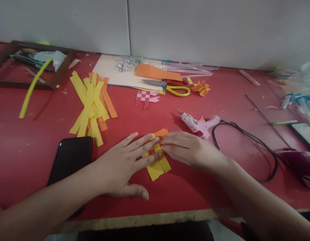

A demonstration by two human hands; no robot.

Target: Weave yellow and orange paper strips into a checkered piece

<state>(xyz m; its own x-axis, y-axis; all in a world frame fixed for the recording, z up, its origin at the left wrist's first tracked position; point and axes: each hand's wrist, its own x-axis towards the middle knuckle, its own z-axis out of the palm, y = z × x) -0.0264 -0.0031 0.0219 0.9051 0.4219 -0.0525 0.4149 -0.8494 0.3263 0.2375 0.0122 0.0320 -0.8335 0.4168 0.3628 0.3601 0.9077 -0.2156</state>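
A small weave of yellow and orange paper strips (157,169) lies flat on the red table near its front edge. My left hand (134,150) rests over its left part, palm down, fingers spread and thumb stretched out. From the right, my right hand (186,147) reaches the weave with its fingers pressed together. Its fingertips are at an orange paper strip (162,133) on the upper right side, and the thumb is hidden. Beyond my hands sits a pink and red checked woven paper fish (145,97). A pile of loose yellow strips (88,103) lies at the upper left.
A pink glue gun (198,125) with a black cord (245,129) lies right of centre. Yellow-handled scissors (178,90) rest farther back beside orange paper (157,72). A black phone (71,157) lies by my left forearm. A brown frame (54,80) stands at the back left.
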